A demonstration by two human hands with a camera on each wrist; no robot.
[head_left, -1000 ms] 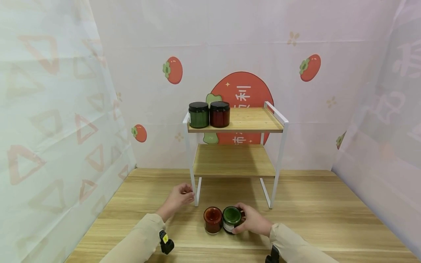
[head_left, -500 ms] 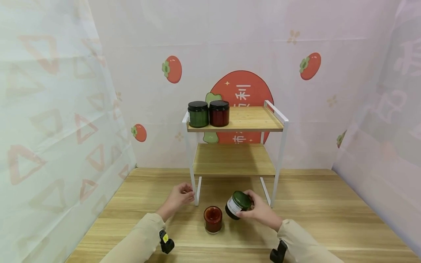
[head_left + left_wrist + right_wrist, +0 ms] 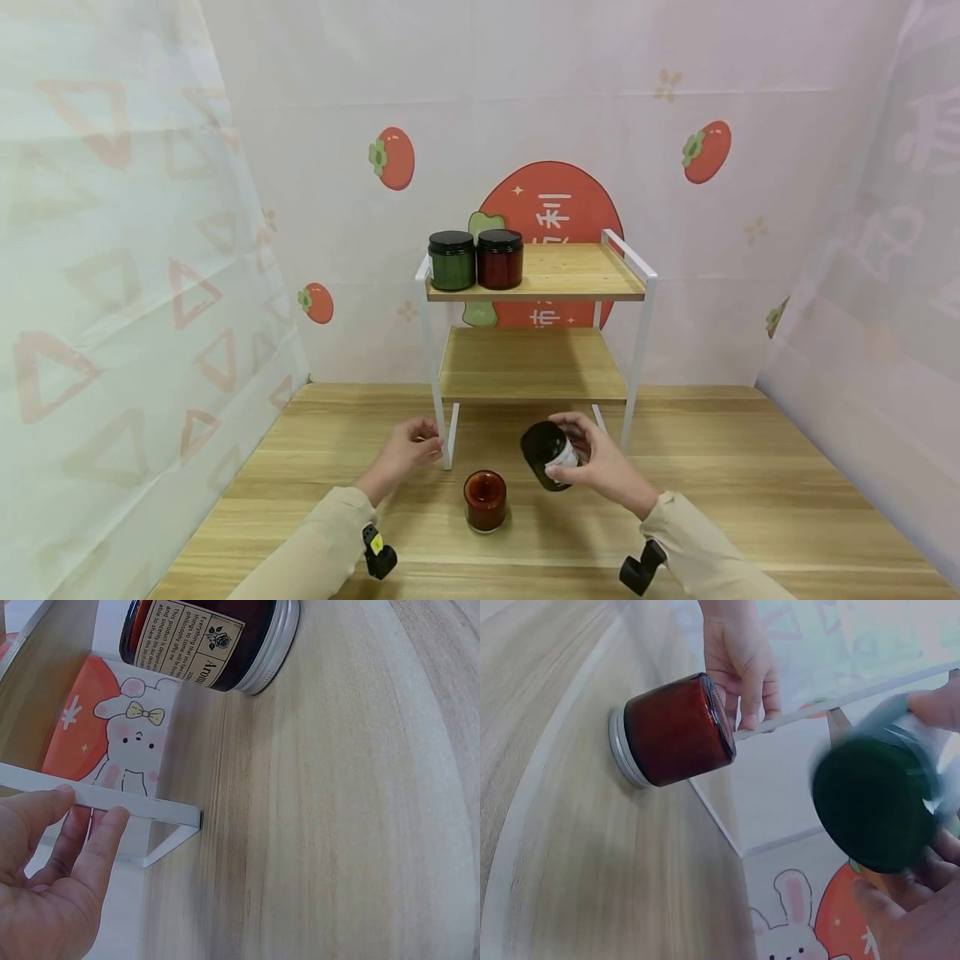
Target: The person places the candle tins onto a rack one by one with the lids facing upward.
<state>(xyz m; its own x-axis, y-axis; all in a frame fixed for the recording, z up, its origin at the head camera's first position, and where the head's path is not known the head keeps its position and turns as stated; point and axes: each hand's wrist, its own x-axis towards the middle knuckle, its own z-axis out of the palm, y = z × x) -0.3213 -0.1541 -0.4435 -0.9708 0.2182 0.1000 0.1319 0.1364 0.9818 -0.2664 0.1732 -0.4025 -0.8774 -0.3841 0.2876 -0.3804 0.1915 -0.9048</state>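
Beige cloth covered both forearms; the left sleeve (image 3: 311,537) led to the person's left hand (image 3: 403,454), whose thumb and fingers pinched the front left leg (image 3: 433,367) of a white-framed rack (image 3: 577,268). Above and slightly right of this hand, a shelved green jar (image 3: 453,268) with a black lid stood upright on the top board, just beside a shelved red jar (image 3: 500,267), likewise lidded in black. Below, on the wooden table (image 3: 750,475) in front of the rack, an amber-red jar (image 3: 485,504) rested upside down, silver rim against the wood. Farther right, a held green jar (image 3: 542,454), tilted and clear of the table, was grasped between the right hand's (image 3: 603,467) thumb and fingers; the right wrist view blurred it. Last came the right sleeve (image 3: 712,550).
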